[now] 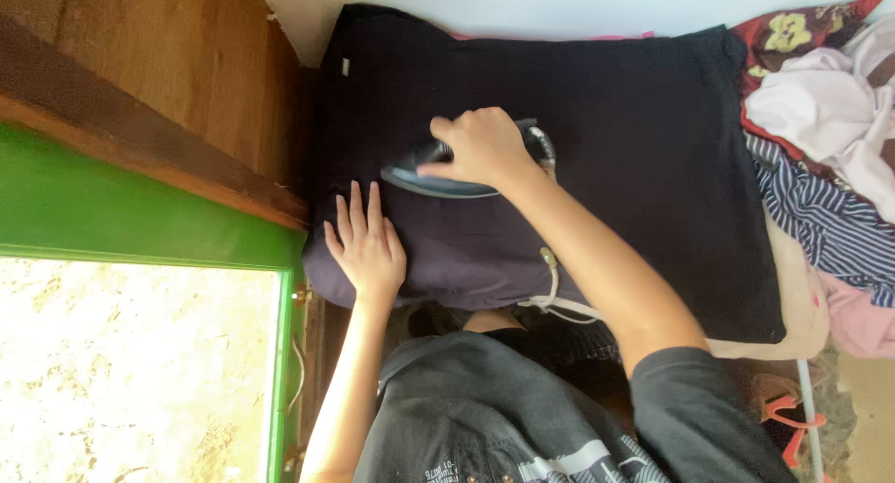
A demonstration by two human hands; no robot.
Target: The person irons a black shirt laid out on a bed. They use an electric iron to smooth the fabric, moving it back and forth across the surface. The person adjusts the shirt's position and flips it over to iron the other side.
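Right hand (480,145) grips the iron (438,171), fingers wrapped round its handle; beside it, left hand (365,243) lies spread, flattening the dark shirt (634,138).

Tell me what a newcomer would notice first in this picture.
In the middle, the right hand grips an iron pressed on a dark garment spread flat. The left hand lies flat on the cloth beside it. At the right edge sits a heap of clothes, and at lower left a bright green frame catches the eye.
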